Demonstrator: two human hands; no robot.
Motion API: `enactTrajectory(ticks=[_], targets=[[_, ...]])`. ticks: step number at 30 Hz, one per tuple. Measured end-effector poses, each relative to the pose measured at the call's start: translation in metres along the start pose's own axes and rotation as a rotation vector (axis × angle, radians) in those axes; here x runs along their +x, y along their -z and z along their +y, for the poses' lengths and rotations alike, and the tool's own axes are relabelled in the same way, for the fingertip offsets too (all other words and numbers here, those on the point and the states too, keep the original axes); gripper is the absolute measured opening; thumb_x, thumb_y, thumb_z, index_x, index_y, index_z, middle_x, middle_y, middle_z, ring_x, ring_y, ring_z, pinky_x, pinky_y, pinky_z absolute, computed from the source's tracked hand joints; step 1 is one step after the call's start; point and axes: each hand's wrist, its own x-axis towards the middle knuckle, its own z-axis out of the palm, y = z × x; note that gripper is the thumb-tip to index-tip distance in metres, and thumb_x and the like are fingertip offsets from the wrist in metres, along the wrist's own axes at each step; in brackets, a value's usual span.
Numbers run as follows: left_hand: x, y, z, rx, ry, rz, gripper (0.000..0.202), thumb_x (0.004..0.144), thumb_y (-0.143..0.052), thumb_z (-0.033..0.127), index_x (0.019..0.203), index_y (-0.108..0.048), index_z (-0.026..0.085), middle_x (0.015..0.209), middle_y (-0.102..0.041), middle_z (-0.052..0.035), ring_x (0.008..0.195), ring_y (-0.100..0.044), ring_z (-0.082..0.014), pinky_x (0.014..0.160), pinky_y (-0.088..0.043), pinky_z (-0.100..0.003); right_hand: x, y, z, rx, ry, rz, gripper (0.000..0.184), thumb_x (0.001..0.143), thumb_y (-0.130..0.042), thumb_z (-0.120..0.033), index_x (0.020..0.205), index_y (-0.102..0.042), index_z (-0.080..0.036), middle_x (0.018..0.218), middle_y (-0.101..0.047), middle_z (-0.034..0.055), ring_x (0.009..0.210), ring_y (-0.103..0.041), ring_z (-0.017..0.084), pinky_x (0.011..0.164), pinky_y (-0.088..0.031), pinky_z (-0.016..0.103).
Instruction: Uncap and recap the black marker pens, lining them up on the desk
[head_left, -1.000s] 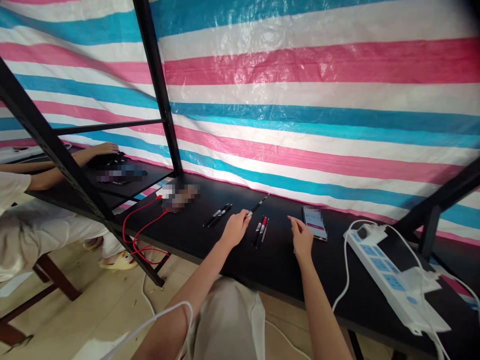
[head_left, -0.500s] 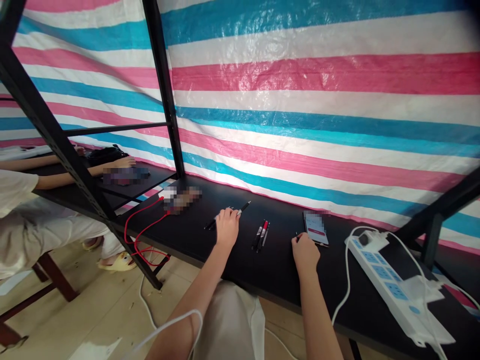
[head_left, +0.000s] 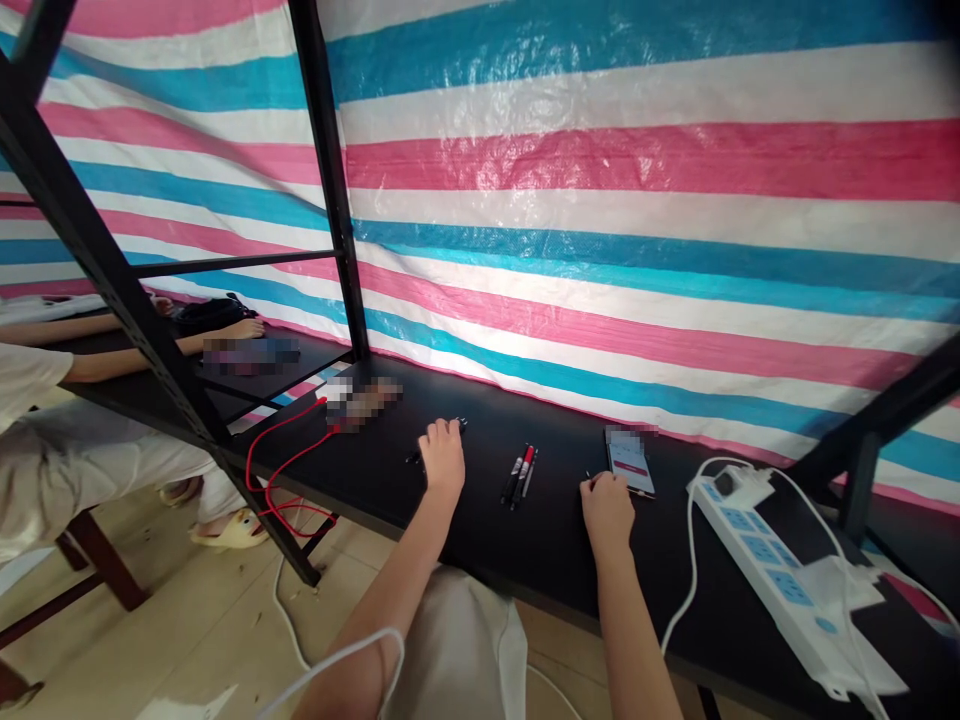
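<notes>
My left hand [head_left: 442, 458] rests on the black table with its fingers bent over dark pens [head_left: 413, 457]. Ends of the pens show on both sides of the hand, while its palm hides their middles. Closed near the phone, my right hand [head_left: 607, 508] has a thin dark tip, apparently of a pen [head_left: 588, 475], showing at its fingers. Between the hands lies a small group of pens [head_left: 517, 478], one with a red part, side by side. A phone [head_left: 631, 462] with a lit screen lies just beyond my right hand.
On the right, a white power strip [head_left: 780, 575] with plugs and cables lies on the table [head_left: 480, 530]. Red cables [head_left: 274, 430] run to a blurred item at left. Striped sheeting [head_left: 637, 240] hangs behind. Past a black frame post [head_left: 135, 260], another person's arm [head_left: 135, 358] rests on a table.
The pen that stuck out to the right from my left hand no longer points out there; that hand has shifted slightly left and down. My right hand stays nearly in place.
</notes>
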Motion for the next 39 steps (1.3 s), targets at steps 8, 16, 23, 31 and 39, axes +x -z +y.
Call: enactTrajectory(ticks=[8,16,23,31,39], targets=[[-0.006,0.007,0.016,-0.426,-0.400,-0.233,0.020,0.084,-0.042,0.027,0.101,-0.051,0.021,0.089,-0.052,-0.0031,0.088,-0.047,-0.0171,0.080,-0.037,-0.030,0.001,0.001,0.001,0.097,0.084,0.034,0.017,0.083,-0.043,-0.028,0.082,-0.059,-0.020,0.089,-0.052,0.0085,0.091,-0.048,0.022,0.056,-0.034,0.025],[-0.011,0.013,0.019,-0.471,-0.528,-0.452,0.024,0.082,-0.044,0.036,0.101,-0.053,0.025,0.091,-0.050,-0.0011,0.078,-0.051,-0.0133,0.072,-0.040,-0.024,0.002,0.002,0.001,0.092,0.086,0.000,0.015,0.082,-0.047,-0.027,0.074,-0.057,-0.018,0.089,-0.055,0.0091,0.090,-0.048,0.024,0.066,-0.032,0.031],[-0.011,0.013,0.018,-0.481,-0.563,-0.469,0.030,0.083,-0.040,0.039,0.109,-0.052,0.029,0.092,-0.048,-0.0009,0.079,-0.052,-0.0128,0.071,-0.039,-0.022,0.007,-0.001,0.002,0.353,0.039,-0.021,0.020,0.086,-0.037,-0.028,0.079,-0.053,-0.017,0.071,-0.058,0.0054,0.067,-0.053,0.018,0.059,-0.030,0.028],[-0.009,0.008,0.019,-0.430,-0.525,-0.466,0.017,0.080,-0.045,0.034,0.086,-0.054,0.022,0.083,-0.048,0.0007,0.071,-0.049,-0.0120,0.066,-0.037,-0.023,0.015,-0.012,0.002,0.662,0.203,0.201,0.039,0.087,-0.029,-0.039,0.096,-0.058,-0.014,0.090,-0.059,0.0121,0.085,-0.052,0.022,0.071,-0.037,0.032],[-0.009,0.004,0.017,-0.526,-0.423,-0.444,0.034,0.073,-0.046,0.019,0.107,-0.051,0.024,0.078,-0.047,0.0007,0.073,-0.048,-0.0128,0.067,-0.037,-0.023,0.012,-0.001,-0.005,0.718,0.245,0.252,0.047,0.087,-0.026,-0.046,0.090,-0.063,-0.017,0.086,-0.055,0.0095,0.085,-0.049,0.021,0.074,-0.036,0.033]])
